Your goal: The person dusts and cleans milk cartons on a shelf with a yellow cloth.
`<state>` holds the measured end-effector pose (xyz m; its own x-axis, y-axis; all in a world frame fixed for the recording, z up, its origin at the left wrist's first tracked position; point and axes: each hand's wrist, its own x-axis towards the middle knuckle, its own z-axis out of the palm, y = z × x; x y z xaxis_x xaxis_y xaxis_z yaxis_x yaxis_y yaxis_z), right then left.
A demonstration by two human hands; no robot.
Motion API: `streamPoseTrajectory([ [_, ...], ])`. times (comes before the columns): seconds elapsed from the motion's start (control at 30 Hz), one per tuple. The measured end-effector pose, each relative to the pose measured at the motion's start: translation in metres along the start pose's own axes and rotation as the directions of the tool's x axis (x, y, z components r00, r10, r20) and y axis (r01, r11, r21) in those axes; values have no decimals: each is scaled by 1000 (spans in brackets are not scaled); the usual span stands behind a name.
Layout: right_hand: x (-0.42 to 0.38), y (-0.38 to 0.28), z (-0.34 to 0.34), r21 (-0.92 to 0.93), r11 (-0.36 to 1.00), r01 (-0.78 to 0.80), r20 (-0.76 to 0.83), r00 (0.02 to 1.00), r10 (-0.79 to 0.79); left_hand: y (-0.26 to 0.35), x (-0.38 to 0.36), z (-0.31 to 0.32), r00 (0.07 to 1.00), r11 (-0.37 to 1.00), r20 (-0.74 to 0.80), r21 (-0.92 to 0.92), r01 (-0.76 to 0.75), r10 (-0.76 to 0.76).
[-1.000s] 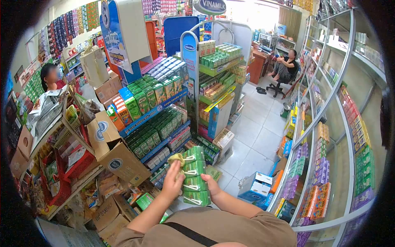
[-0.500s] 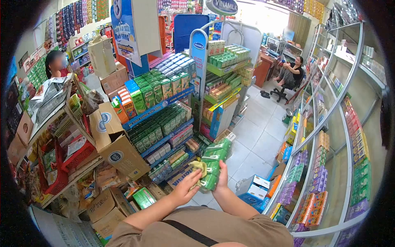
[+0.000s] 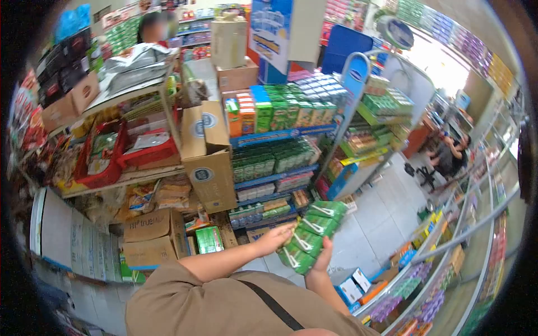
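A shrink-wrapped pack of green drink cartons (image 3: pixel 315 232), with white straws on its face, is held in front of my chest. My right hand (image 3: pixel 321 259) grips its lower right side. At the pack's left edge is my left hand (image 3: pixel 276 239), its fingers bent against the wrap. A little of a yellowish cloth (image 3: pixel 295 225) shows by the left fingertips; most of it is hidden. Beyond the pack stands a shelf rack of milk cartons (image 3: pixel 274 162) in several rows.
An open cardboard box (image 3: pixel 208 182) stands left of the rack, with another carton (image 3: pixel 150 232) below. Red baskets (image 3: pixel 101 173) sit on the left shelf. Glass-fronted shelving (image 3: pixel 448 249) curves along the right. One person (image 3: pixel 453 157) sits at the back; another (image 3: pixel 151 28) is at far left.
My view has swung left and tilted, so the shelves appear shifted right. The pack has turned, its straws now facing me more fully. The cloth, earlier plainly under my left hand, is mostly hidden.
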<state>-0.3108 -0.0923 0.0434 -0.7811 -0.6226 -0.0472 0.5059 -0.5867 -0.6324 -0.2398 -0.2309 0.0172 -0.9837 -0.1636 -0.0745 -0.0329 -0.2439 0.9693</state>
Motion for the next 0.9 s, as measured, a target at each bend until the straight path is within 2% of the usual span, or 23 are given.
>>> streamPoseTrajectory([
  [0.07,2,-12,5,-37,999,-23,-22,1000,22,-11,-7,0,999,996,17,-75,40,-39],
  [0.17,3,-16,8,50,995,-88,-19,996,89,-19,-12,0,995,966,11,-238,102,-103],
  [0.2,3,-14,4,22,992,-124,72,990,122,-17,-14,0,992,954,-3,-274,121,-127],
  [0.23,3,-8,1,-55,995,-87,81,993,91,-17,-15,0,988,941,-13,-308,140,-151],
  [0.27,1,0,-1,-129,990,-47,92,994,59,-16,-16,-1,991,966,-85,-245,85,-108],
  [0.3,0,5,4,-201,979,-5,105,994,26,-15,-15,-3,986,954,-119,-288,79,-117],
  [0.37,-9,5,14,-246,968,-54,155,983,94,-7,-13,-9,972,927,-187,-368,65,-142],
  [0.47,-14,5,19,-283,943,-177,142,964,223,17,-8,-16,965,938,-261,-340,-71,-21],
  [0.53,-20,3,26,-277,937,-215,140,955,260,13,1,-24,947,953,-314,-264,-150,62],
  [0.67,-19,18,-3,-206,902,-379,128,904,408,16,13,-35,912,852,-405,-457,-258,59],
  [0.77,-24,22,-5,-202,915,-349,129,917,378,32,12,-30,876,799,-481,-530,-284,-8],
  [0.9,-18,26,-14,-94,915,-392,138,905,402,11,11,-27,911,855,-411,-478,-202,-15],
])
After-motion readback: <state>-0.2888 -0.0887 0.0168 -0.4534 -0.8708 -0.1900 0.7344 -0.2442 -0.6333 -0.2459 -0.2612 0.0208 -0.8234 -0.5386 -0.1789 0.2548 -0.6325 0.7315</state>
